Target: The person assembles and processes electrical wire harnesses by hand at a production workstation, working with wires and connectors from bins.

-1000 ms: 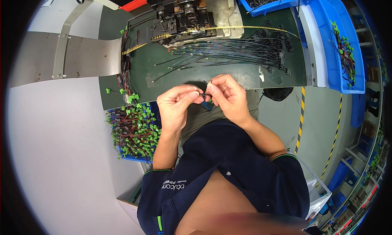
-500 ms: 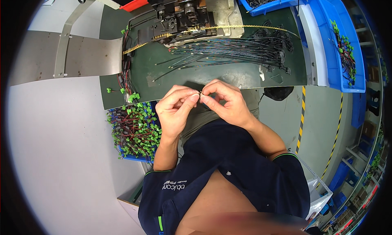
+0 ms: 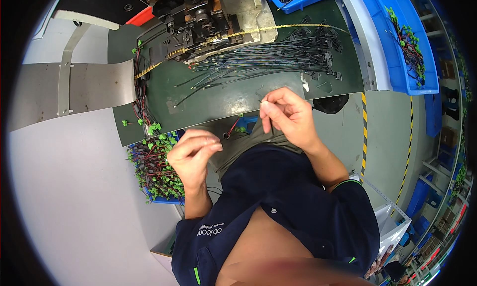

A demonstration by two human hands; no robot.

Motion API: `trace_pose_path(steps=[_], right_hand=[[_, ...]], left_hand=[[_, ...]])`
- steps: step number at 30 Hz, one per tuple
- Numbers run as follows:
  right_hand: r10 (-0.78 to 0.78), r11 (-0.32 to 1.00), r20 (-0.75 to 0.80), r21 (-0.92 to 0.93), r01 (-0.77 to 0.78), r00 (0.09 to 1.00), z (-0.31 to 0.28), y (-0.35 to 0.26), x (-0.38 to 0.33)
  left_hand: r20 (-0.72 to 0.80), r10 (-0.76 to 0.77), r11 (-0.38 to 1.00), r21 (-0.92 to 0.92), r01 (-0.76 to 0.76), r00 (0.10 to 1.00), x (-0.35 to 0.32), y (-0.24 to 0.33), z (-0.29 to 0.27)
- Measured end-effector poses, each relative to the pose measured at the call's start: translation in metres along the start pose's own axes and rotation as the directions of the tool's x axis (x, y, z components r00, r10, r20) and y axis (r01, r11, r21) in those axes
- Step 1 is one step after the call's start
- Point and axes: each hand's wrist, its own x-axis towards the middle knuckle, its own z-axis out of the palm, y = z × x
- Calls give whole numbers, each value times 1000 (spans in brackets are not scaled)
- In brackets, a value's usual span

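My left hand (image 3: 194,154) is over my lap, left of the middle, with thumb and forefinger pressed together in a pinch. Anything between those fingertips is too small to tell. My right hand (image 3: 288,114) is by the table's front edge, its thumb and forefinger pinched too. A tiny dark tip shows at its fingertips, but its kind is unclear. Beyond the hands, a bundle of black cables (image 3: 258,60) lies on the green table (image 3: 198,109). Between the hands, below the table edge, a red wire (image 3: 234,124) shows.
A dark metal machine (image 3: 201,20) stands at the back, with a yellow terminal strip (image 3: 278,27) running across it. Blue bins (image 3: 426,89) stand at the right. Left of me is a heap of green-ended wires (image 3: 154,169). A curved metal chute (image 3: 99,87) reaches the table's left side.
My hands were fingertip to fingertip and have parted. The left has moved left and nearer me, the right slightly to the right. The view has shifted a little.
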Motion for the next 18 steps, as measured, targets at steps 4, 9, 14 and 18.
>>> trace_pose_path(steps=[4, 9, 14, 18], right_hand=[[-16, 997, 29, 74, 14, 999, -1, 0, -7], [43, 996, 102, 74, -51, 994, 16, 12, -9], [17, 997, 149, 68, -27, 989, 22, 18, -3], [-58, 996, 112, 67, 51, 992, 24, 16, -3]], left_hand=[[71, 78, 978, 189, -90, 994, -13, 18, 4], [45, 6, 998, 67, -9, 999, -11, 19, 17], [90, 94, 988, 113, -104, 992, -7, 19, 17], [68, 155, 947, 273, -168, 985, -10, 26, 18]])
